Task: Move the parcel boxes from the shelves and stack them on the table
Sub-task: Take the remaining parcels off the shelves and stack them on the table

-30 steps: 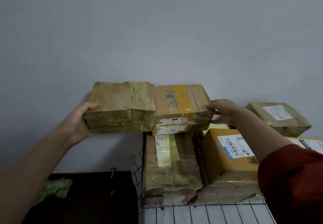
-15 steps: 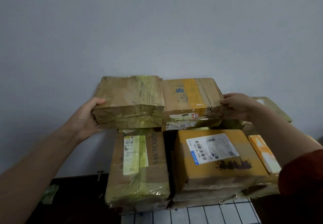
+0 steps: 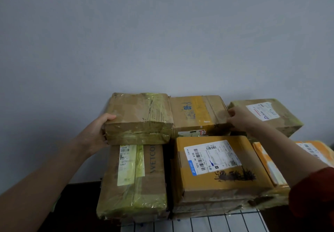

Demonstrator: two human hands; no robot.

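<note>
Head, left grip [image 3: 97, 134] clasps green-taped box [image 3: 139, 117], right grip [image 3: 240, 118] yellow-striped box [image 3: 197, 112]

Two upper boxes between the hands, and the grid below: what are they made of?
Left box: brown cardboard under glossy, wrinkled yellowish tape. Right box: matte cardboard, creased, one yellow tape band. Grid: thin dark bars over white, possibly coated wire; unclear.

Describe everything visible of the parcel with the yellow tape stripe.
The yellow-striped parcel is a worn brown cardboard box, level, with a yellow tape band and blue print on top and a label on its front. Its left end abuts the green-taped parcel; the right hand grips its right end.
</note>
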